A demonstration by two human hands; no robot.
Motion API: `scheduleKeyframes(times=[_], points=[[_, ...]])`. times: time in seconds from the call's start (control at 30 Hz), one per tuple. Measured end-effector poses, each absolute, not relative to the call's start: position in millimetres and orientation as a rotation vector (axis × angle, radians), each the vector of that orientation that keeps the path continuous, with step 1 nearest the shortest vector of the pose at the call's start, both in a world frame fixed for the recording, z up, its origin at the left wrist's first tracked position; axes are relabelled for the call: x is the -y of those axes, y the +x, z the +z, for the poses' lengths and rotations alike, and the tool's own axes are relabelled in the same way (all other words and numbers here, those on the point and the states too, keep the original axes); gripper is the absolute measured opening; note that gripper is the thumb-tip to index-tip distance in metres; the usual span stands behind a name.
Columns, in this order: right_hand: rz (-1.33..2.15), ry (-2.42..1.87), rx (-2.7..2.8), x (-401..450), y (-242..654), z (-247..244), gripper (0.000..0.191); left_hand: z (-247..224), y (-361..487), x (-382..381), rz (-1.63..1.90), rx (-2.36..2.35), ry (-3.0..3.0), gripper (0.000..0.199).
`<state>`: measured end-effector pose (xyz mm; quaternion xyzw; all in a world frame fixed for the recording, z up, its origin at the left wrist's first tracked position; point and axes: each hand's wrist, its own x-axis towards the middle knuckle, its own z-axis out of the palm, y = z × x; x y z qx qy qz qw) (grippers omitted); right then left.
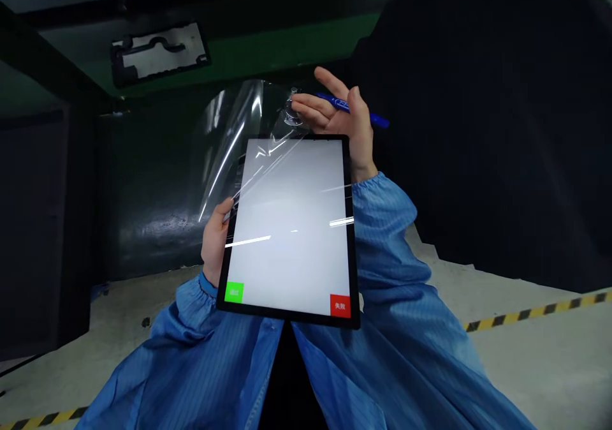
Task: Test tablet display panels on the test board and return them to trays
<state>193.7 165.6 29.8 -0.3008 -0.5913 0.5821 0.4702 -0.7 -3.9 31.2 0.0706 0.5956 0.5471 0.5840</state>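
Observation:
A tablet [291, 219] with a white lit screen is tilted up before me, showing a green box at its lower left and a red one at its lower right. My left hand [216, 242] grips its left edge, with the thumb at the front and the fingers hidden behind. Beyond the tablet's top edge, my right hand [337, 108] has a blue marker pen [379, 120] tucked among its fingers. Its fingertips touch or nearly touch a small clear ring-shaped piece [292, 108]. A clear plastic film [239, 124] curls up beside the tablet's upper left, partly over its screen.
A dark green surface [148, 181] lies behind the tablet. At the back left is a light plate with a black frame and handle [160, 50]. Dark panels stand at both sides. Yellow-black tape [540, 311] crosses the pale floor.

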Motion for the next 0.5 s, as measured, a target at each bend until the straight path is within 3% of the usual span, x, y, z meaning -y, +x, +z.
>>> scheduleKeyframes(times=[0.23, 0.4, 0.5], points=[[1.592, -0.837, 1.294, -178, 188, 10, 0.062, 49, 8, 0, 1.340, -1.662, 0.517, 0.032], [1.559, -0.800, 1.243, -183, 193, -3, 0.082, 62, 17, -2, 1.317, -1.674, 0.563, 0.028], [1.516, -0.826, 1.296, -184, 195, -6, 0.083, 69, 20, -2, 1.279, -1.725, 0.498, 0.032]])
